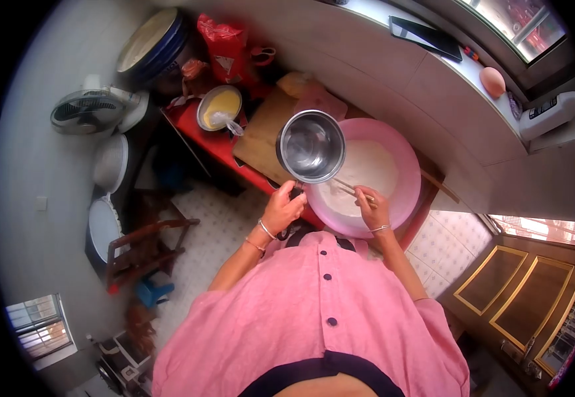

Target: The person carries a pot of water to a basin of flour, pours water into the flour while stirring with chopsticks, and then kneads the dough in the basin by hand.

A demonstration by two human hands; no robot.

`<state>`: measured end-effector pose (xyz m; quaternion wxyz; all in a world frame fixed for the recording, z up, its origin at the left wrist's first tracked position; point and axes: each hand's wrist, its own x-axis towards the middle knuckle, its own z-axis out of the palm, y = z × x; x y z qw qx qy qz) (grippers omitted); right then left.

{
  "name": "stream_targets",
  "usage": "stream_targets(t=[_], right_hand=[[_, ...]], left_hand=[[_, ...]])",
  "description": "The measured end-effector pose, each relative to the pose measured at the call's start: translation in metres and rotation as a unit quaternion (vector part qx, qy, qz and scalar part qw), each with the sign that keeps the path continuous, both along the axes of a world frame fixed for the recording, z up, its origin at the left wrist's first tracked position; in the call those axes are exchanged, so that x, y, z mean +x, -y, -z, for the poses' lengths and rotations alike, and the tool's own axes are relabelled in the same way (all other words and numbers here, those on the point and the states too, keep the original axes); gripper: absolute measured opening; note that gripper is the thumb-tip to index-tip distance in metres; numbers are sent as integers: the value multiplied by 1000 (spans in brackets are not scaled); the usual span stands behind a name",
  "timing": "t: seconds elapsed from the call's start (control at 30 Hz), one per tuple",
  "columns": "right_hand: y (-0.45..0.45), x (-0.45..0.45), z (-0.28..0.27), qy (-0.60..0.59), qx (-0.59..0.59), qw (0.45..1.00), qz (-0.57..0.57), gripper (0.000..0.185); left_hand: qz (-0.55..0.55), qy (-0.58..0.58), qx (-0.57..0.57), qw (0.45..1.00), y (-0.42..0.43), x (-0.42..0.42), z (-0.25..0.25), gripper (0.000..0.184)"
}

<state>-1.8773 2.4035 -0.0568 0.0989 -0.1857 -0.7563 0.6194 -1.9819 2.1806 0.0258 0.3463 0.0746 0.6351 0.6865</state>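
My left hand (pixel 283 210) is closed around the dark handle of a metal pot (pixel 311 146), held over the left edge of a large pink basin (pixel 403 149). The pot's shiny inside faces up; whether it holds liquid I cannot tell. White flour-like contents (pixel 367 169) lie in the basin. My right hand (pixel 373 210), above the basin's near part, grips a pair of chopsticks (pixel 346 187), their tips pointing left toward the pot and the white contents. Part of the basin is hidden behind the pot and my right hand.
A wooden board (pixel 261 135) lies left of the basin on a red-covered table (pixel 198 126). Beyond it stand a bowl with yellow contents (pixel 224 104), a red bag (pixel 224 49) and a blue bucket (pixel 158 49). A fan (pixel 89 110) is at left; a windowsill runs upper right.
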Motion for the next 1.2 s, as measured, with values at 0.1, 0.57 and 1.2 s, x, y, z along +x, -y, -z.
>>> stream_targets(t=[0.1,0.57,1.2], right_hand=[[-32,-4,29,-16,38,997,58,19],[14,-40,-3,-54,4,994,91,20],[13,-34,16,8,18,991,130,17]], left_hand=[[3,11,4,1000,-3,-4,-3,13],[33,-28,-12,999,-11,-51,13,12],[130,-65,17,989,-47,-107,27,15]])
